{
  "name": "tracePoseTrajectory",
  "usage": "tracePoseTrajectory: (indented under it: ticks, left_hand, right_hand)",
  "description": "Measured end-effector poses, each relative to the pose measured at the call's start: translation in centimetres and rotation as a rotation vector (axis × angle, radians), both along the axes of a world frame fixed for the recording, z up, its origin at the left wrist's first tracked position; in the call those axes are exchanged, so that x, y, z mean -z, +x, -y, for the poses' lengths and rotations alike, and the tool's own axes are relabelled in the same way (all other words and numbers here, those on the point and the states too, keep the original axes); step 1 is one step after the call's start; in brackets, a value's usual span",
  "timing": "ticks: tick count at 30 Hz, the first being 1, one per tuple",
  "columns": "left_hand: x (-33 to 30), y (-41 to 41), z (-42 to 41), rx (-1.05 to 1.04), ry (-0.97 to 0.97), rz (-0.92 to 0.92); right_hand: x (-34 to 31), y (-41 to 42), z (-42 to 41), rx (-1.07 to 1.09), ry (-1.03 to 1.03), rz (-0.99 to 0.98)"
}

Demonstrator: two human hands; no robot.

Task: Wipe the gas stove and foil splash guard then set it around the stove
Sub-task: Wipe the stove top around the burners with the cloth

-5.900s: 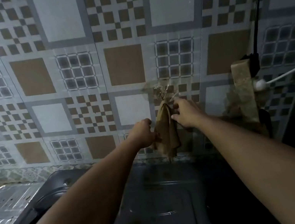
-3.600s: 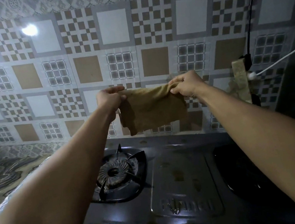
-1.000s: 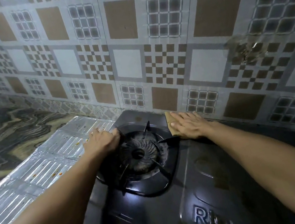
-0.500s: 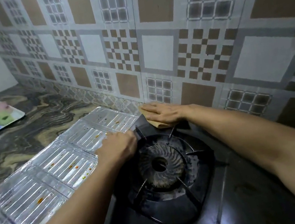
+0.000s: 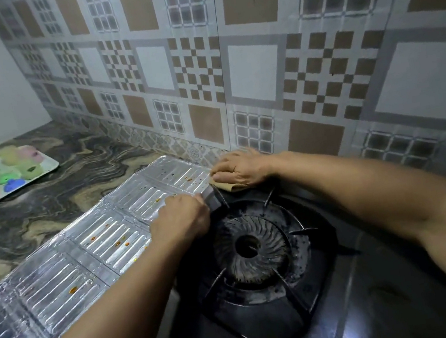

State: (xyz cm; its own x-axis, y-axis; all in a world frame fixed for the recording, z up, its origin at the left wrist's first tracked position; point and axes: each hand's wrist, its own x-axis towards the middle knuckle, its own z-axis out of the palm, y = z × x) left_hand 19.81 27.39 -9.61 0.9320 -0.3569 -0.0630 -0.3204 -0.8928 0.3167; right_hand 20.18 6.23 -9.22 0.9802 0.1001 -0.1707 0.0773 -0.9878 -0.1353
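Right hand (image 5: 238, 169) lies flat, fingers together, pressing a tan cloth (image 5: 229, 187) on the stove (image 5: 386, 303) at its far-left corner, by the tiled wall (image 5: 255, 72). Left hand (image 5: 180, 220) is curled at the stove's left edge; whether it pinches the foil guard (image 5: 66, 280) I cannot tell. Guard lies flat on the counter (image 5: 31, 209) against the stove's left side, orange spots on it. Wiping looks barely begun; guard unwiped, not set up. No readable writing.
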Motion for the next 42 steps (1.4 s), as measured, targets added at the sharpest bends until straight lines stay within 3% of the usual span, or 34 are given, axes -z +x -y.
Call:
tracePoseTrajectory:
  ticks: [12, 17, 20, 26, 34, 38, 42]
  left_hand:
    - [-1.2, -0.8, -0.2, 0.056, 0.059, 0.075]
    - [-2.1, -1.6, 0.2, 0.226, 0.089, 0.289]
    - [-2.6, -2.2, 1.8, 0.333, -0.048, 0.414]
    - [-3.1, -7.5, 7.2, 0.611, -0.156, 0.340]
    - [-2.0, -12.1, 9.7, 0.675, -0.006, 0.150]
    - [-1.3, -14.2, 10.6, 0.734, 0.090, 0.164]
    - [-1.1, -14.2, 10.6, 0.721, 0.088, 0.184]
  right_hand:
    - [-0.6, -8.2, 3.1, 0.210, 0.042, -0.057]
    - [-1.0, -16.3, 5.1, 0.314, -0.043, -0.114]
    - [-1.4, -16.3, 3.1, 0.296, -0.010, -0.090]
    - [-0.3, -16.0, 1.1, 0.351, 0.042, -0.001]
    - [-0.2, -27.7, 3.1, 0.514, -0.015, -0.052]
    - [-0.5, -33.9, 4.6, 0.683, -0.015, -0.091]
    - [-0.7, -33.3, 3.8, 0.799, 0.004, -0.084]
